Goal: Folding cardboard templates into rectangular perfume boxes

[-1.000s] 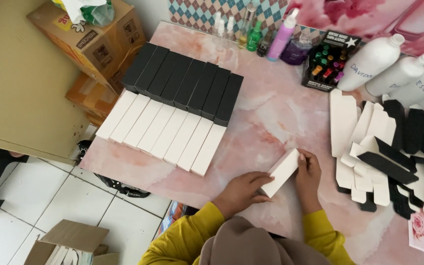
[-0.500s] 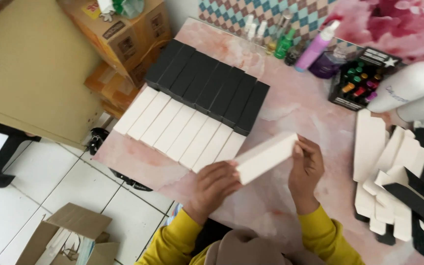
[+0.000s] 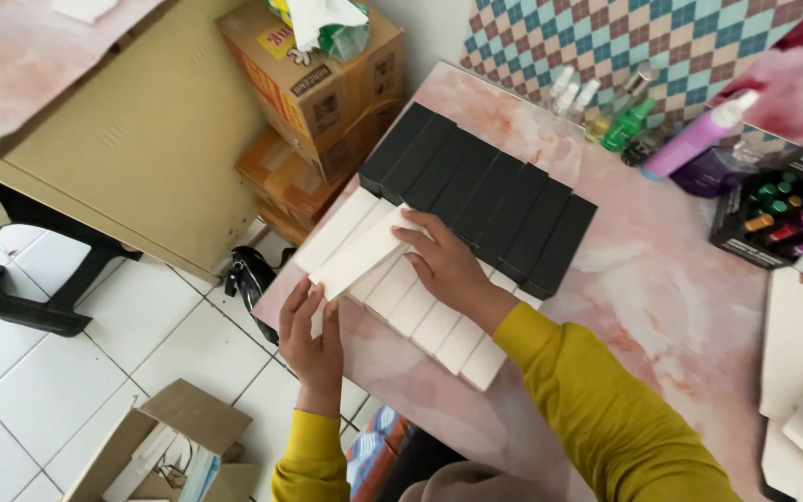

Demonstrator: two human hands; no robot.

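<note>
A long white box (image 3: 357, 255) lies slanted across the top of the row of white boxes (image 3: 439, 321) on the pink marble table (image 3: 662, 279). My right hand (image 3: 445, 263) rests on its far end, fingers spread over it and the row. My left hand (image 3: 313, 335) is at the table's near left edge, fingers touching the box's lower end. Behind the white row stands a row of black boxes (image 3: 476, 191), side by side.
Cardboard cartons (image 3: 313, 88) are stacked left of the table, beside a tan cabinet (image 3: 132, 139). Small bottles (image 3: 634, 116) and a black display tray of vials (image 3: 783, 214) stand at the back. Flat white box blanks (image 3: 796, 344) lie right. An open carton (image 3: 164, 446) sits on the tiled floor.
Both hands carried the white box from the table's near middle leftward and set it across the white row. The camera swung left, so the table shifted right in view.
</note>
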